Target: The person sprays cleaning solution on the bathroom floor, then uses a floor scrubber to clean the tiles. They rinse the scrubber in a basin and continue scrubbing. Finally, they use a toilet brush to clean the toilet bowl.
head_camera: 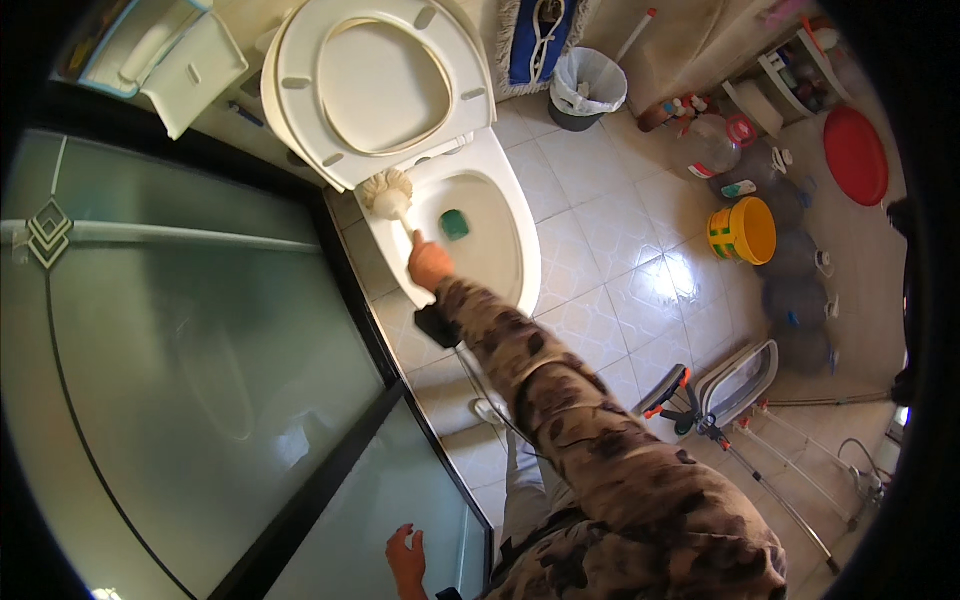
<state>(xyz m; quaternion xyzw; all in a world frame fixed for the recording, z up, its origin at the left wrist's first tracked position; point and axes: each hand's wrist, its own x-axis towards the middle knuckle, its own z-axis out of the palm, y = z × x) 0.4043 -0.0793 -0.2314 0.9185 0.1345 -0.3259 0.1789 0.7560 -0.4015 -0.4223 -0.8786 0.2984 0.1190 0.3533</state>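
My right hand [431, 263] is closed around the handle of a toilet brush [388, 196]. The brush has pale, splayed bristles, which lie at the left rear rim of a white toilet bowl [527, 247], below the hinge. Green-tinted water [454, 224] stands at the bottom of the bowl. Both the toilet seat [301, 112] and the lid behind it [384, 90] are raised. Low in the view, my left hand [406, 559] hangs beside the frosted glass panel, fingers apart and curled a little, with nothing in it.
Frosted glass panels with a black frame [352, 281] border the left side. Behind the toilet's right stands a lined waste bin [589, 79]. A yellow bucket [752, 231], large plastic bottles [796, 300] and a red basin [856, 156] are at the right. A mop [739, 386] lies lower right.
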